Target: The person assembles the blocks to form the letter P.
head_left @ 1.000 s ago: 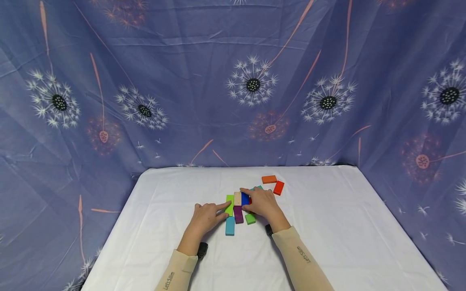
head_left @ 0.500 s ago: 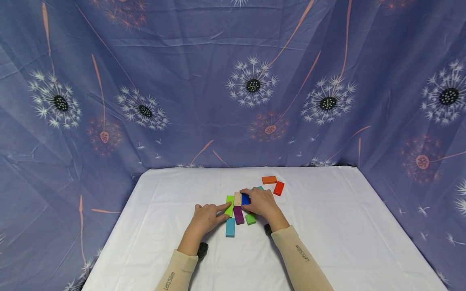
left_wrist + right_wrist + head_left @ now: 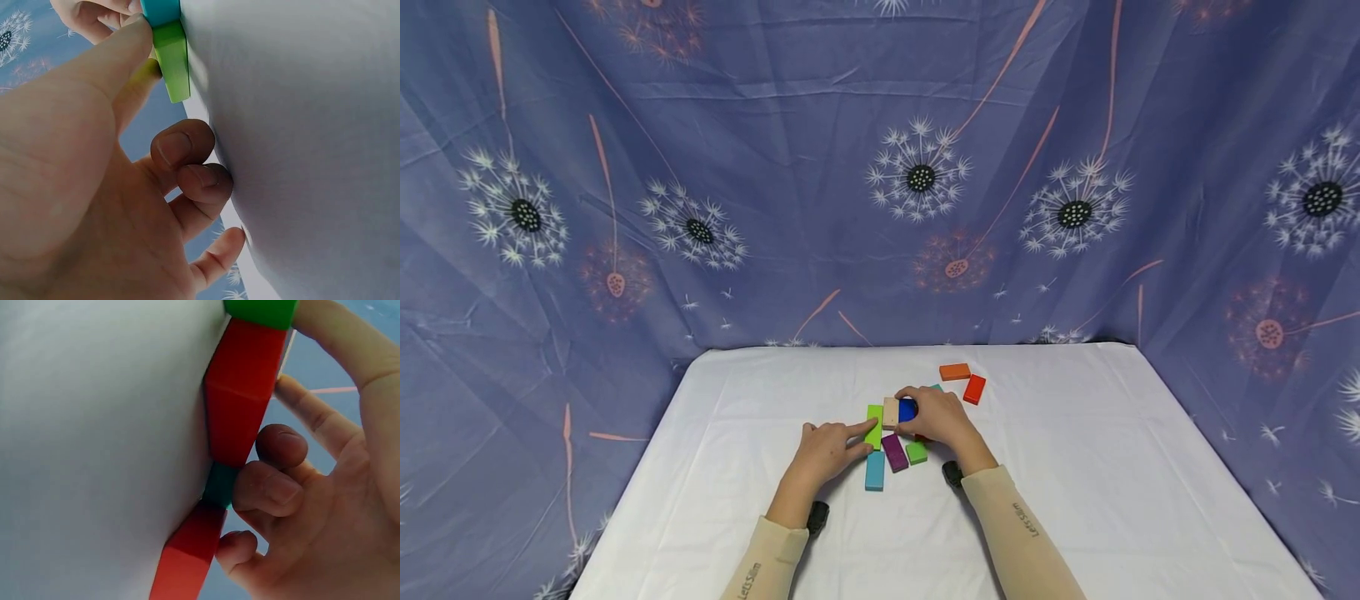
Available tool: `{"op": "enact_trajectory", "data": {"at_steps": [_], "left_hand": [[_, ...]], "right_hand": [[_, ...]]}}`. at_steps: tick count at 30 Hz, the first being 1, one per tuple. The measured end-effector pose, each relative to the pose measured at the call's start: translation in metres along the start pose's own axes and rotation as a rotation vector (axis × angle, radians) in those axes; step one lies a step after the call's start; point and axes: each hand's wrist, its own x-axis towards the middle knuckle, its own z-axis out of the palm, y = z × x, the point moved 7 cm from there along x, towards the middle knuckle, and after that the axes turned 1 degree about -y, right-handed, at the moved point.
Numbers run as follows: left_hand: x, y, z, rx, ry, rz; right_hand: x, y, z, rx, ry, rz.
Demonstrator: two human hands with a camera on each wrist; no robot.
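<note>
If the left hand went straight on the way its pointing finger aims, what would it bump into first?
The lime-green block, which the left hand seems to touch with its index finger. Beyond it comes the pale wooden block. Depth is unclear, so it might slide over instead.

White-covered table point(image 3: 722, 458), lime block point(image 3: 873, 428) in line with a light-blue block point(image 3: 875, 472), purple block point(image 3: 895, 453) askew beside a small green block point(image 3: 917, 452), wooden block point(image 3: 891, 413) against a blue block point(image 3: 907, 410), teal block point(image 3: 936, 387) partly hidden, orange block point(image 3: 955, 372) and red block point(image 3: 974, 389) near the far edge.
</note>
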Motion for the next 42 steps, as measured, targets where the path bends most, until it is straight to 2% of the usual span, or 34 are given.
{"op": "enact_trajectory", "data": {"at_steps": [6, 11, 21, 26, 33, 38, 42], "left_hand": [[-0.001, 0.0, 0.0, -0.014, -0.013, 0.001], [0.0, -0.002, 0.002, -0.03, -0.023, 0.001], [0.001, 0.001, 0.002, -0.079, -0.02, 0.008], [0.001, 0.002, 0.005, -0.118, -0.043, -0.001], [0.0, 0.004, 0.01, -0.183, -0.086, -0.029], [0.001, 0.011, 0.012, -0.165, -0.084, -0.005], [0.0, 0.015, 0.012, -0.158, -0.069, -0.013]], "right_hand": [[-0.001, 0.004, -0.003, 0.109, 0.009, 0.02], [-0.001, 0.004, -0.007, 0.153, 0.018, 0.016], [0.008, 0.001, -0.019, 0.155, 0.04, 0.043], [0.013, -0.001, -0.026, 0.145, 0.051, 0.055], [0.021, -0.002, -0.03, 0.185, 0.063, 0.06], [0.026, -0.003, -0.029, 0.199, 0.072, 0.044], [0.029, -0.002, -0.025, 0.214, 0.073, 0.055]]}}
